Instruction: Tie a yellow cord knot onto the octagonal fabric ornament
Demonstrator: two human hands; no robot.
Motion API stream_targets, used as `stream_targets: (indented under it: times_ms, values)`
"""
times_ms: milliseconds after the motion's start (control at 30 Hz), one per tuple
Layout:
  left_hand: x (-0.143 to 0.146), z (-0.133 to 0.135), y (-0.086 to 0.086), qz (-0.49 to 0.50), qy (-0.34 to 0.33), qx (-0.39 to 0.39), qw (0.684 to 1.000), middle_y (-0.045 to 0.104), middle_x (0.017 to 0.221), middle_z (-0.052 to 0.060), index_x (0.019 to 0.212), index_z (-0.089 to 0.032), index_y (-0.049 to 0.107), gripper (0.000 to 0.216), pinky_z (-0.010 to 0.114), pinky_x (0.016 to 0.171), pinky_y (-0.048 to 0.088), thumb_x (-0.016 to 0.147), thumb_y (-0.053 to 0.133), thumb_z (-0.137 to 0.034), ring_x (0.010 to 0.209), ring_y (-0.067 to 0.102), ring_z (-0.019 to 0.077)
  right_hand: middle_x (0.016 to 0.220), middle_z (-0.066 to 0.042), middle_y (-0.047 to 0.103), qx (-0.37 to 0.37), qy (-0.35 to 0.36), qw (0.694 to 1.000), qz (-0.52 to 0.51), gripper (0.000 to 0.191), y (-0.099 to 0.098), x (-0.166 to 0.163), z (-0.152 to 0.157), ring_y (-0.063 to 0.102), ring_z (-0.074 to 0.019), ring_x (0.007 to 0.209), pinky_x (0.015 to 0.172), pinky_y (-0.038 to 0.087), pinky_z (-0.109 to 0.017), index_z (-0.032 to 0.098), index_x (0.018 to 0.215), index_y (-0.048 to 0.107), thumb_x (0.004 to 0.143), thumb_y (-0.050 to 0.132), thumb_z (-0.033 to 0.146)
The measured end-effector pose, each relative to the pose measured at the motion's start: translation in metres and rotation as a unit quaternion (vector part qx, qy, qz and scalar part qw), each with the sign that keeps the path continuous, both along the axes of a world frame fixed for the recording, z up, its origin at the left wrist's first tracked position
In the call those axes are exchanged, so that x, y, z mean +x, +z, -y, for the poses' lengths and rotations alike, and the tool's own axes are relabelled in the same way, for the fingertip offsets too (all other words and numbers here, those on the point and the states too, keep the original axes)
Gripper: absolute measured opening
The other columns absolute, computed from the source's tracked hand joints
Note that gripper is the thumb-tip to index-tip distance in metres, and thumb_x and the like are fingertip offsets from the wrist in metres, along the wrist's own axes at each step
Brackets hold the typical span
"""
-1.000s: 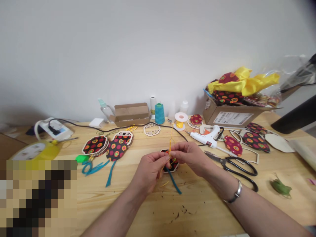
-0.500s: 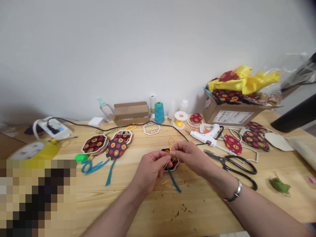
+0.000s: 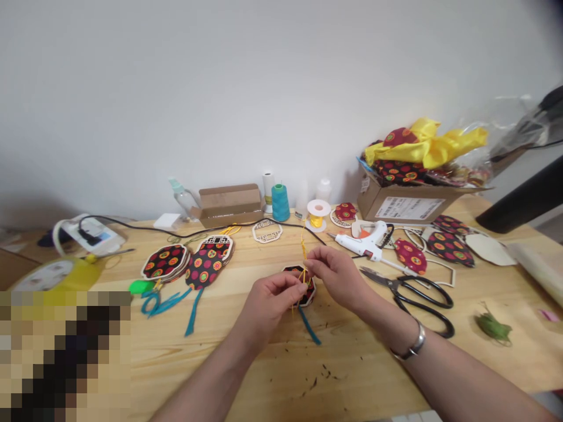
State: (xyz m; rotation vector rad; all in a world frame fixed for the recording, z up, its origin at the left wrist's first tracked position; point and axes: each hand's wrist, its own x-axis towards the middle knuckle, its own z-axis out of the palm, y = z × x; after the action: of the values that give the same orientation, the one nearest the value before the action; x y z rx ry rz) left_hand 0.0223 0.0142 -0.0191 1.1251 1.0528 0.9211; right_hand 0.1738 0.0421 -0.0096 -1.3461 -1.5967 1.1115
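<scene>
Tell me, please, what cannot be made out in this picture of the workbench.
All in the head view:
Yellow cord: too fine to trace, and partly hidden by the left hand and right hand.
Patterned disc: the hands cover part of its face.
Cardboard box: its walls hide the lower contents; the label is too small to read.
Black tube: cut off by the right edge.
Lower left corner: masked by pixel blocks.

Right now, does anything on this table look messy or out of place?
Dark scraps lie scattered on the table, mostly nearer you than the middle teal ribbon; they look like stray litter, though I can't tell what they are. The green bundle at the right looks tangled and stringy.
</scene>
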Motion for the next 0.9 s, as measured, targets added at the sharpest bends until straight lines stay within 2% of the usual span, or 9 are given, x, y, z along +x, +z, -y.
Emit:
stream_targets:
  times_ms: [133, 267, 367, 467, 567, 633, 733, 800, 900]
  values:
    - [0.0016, -0.0002, -0.0007, -0.085, -0.010, 0.055, 0.995, 0.062, 0.071, 0.003, 0.063, -0.016, 0.065, 0.013, 0.025, 0.066, 0.038, 0.070, 0.062, -0.027, 0.070, 0.053, 0.0153, 0.052, 0.004, 0.048, -0.076, 0.013, 0.990, -0.117, 0.015, -0.0017, -0.0014, 0.0004, 0.037, -0.0067, 0.045, 0.044, 0.030, -0.020, 0.016, 0.063, 0.051, 0.074, 0.053, 0.026]
    - [0.0020, -0.0007, -0.0029, -0.146, -0.007, 0.105, 0.984, 0.060, 0.071, 0.004, 0.063, -0.016, 0.065, 0.014, 0.025, 0.064, 0.038, 0.070, 0.062, -0.028, 0.069, 0.053, 0.0157, 0.054, 0.003, 0.051, -0.157, 0.053, 0.950, -0.264, 0.024, -0.0010, -0.0030, 0.0035, 0.030, -0.0039, 0.040, 0.040, 0.022, -0.018, 0.015, 0.065, 0.047, 0.072, 0.057, 0.035]
    - [0.0017, -0.0001, -0.0019, -0.149, -0.017, 0.113, 0.982, 0.059, 0.071, 0.004, 0.064, -0.016, 0.065, 0.014, 0.025, 0.064, 0.038, 0.070, 0.062, -0.028, 0.069, 0.053, 0.0159, 0.056, 0.002, 0.052, -0.185, 0.090, 0.927, -0.314, 0.025, 0.0009, -0.0030, 0.0060, 0.028, -0.0031, 0.039, 0.040, 0.019, -0.018, 0.015, 0.065, 0.046, 0.074, 0.056, 0.037]
    - [0.0018, 0.0018, 0.0025, -0.096, -0.007, 0.095, 0.991, 0.061, 0.081, 0.006, 0.062, -0.015, 0.062, 0.016, 0.026, 0.069, 0.040, 0.072, 0.060, -0.028, 0.076, 0.054, 0.0173, 0.050, 0.005, 0.046, -0.178, 0.092, 0.930, -0.309, 0.025, 0.0009, -0.0024, 0.0066, 0.029, -0.0033, 0.039, 0.039, 0.019, -0.018, 0.015, 0.063, 0.046, 0.075, 0.056, 0.035]
    - [0.0023, 0.0039, 0.0060, 0.011, 0.034, 0.057, 0.998, 0.061, 0.094, 0.006, 0.065, -0.016, 0.057, 0.013, 0.027, 0.073, 0.041, 0.073, 0.060, -0.026, 0.082, 0.055, 0.0174, 0.048, 0.005, 0.044, -0.162, 0.089, 0.947, -0.263, 0.026, -0.0004, -0.0025, 0.0063, 0.030, -0.0033, 0.039, 0.040, 0.021, -0.018, 0.014, 0.060, 0.047, 0.075, 0.057, 0.034]
    - [0.0029, 0.0045, 0.0062, 0.060, 0.045, 0.039, 0.996, 0.062, 0.090, 0.005, 0.075, -0.017, 0.056, 0.009, 0.028, 0.073, 0.042, 0.072, 0.061, -0.024, 0.080, 0.056, 0.0166, 0.049, 0.005, 0.046, -0.153, 0.092, 0.958, -0.224, 0.026, -0.0010, -0.0032, 0.0064, 0.035, -0.0041, 0.041, 0.040, 0.024, -0.018, 0.014, 0.060, 0.048, 0.075, 0.056, 0.034]
    - [0.0035, 0.0040, 0.0040, 0.061, 0.018, 0.013, 0.998, 0.062, 0.076, 0.003, 0.090, -0.017, 0.056, 0.019, 0.024, 0.060, 0.042, 0.074, 0.059, -0.026, 0.064, 0.054, 0.0125, 0.049, 0.004, 0.048, -0.140, 0.084, 0.972, -0.168, 0.023, -0.0014, -0.0044, 0.0071, 0.040, -0.0056, 0.043, 0.041, 0.027, -0.017, 0.015, 0.060, 0.049, 0.074, 0.056, 0.032]
    - [0.0032, 0.0030, 0.0019, 0.044, 0.002, -0.006, 0.999, 0.061, 0.073, 0.003, 0.091, -0.016, 0.059, 0.020, 0.020, 0.052, 0.037, 0.076, 0.057, -0.029, 0.058, 0.050, 0.0101, 0.048, 0.004, 0.048, -0.130, 0.077, 0.978, -0.143, 0.021, -0.0016, -0.0049, 0.0072, 0.040, -0.0055, 0.043, 0.040, 0.028, -0.017, 0.015, 0.061, 0.051, 0.074, 0.057, 0.030]
    - [0.0017, 0.0016, -0.0005, 0.025, 0.001, -0.023, 0.999, 0.061, 0.070, 0.003, 0.086, -0.015, 0.064, 0.019, 0.019, 0.049, 0.033, 0.076, 0.056, -0.030, 0.056, 0.047, 0.0086, 0.048, 0.004, 0.048, -0.126, 0.081, 0.980, -0.130, 0.020, -0.0026, -0.0049, 0.0066, 0.038, -0.0045, 0.042, 0.040, 0.026, -0.017, 0.014, 0.062, 0.052, 0.074, 0.056, 0.029]
